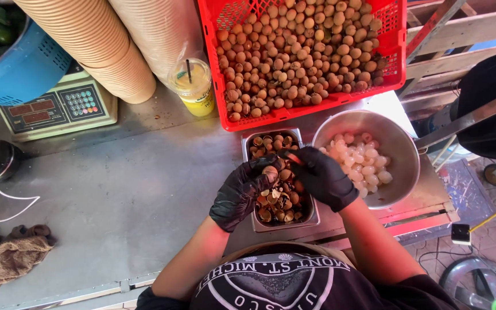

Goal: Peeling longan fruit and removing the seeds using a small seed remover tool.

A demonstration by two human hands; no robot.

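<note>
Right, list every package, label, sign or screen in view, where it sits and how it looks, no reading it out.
Scale: upper left of the table, beige box with two dark screens showing red digits and a blue-grey keypad.
Drink cup: right of the scale, beside the red crate, clear plastic, yellow drink, dark straw, a label on its lower side.
Paper cup stacks: behind the scale, tan, ribbed, one stack in clear wrap.

Matt steel table (133,189), shiny metal bowl (400,152), red plastic crate (394,43).
</note>
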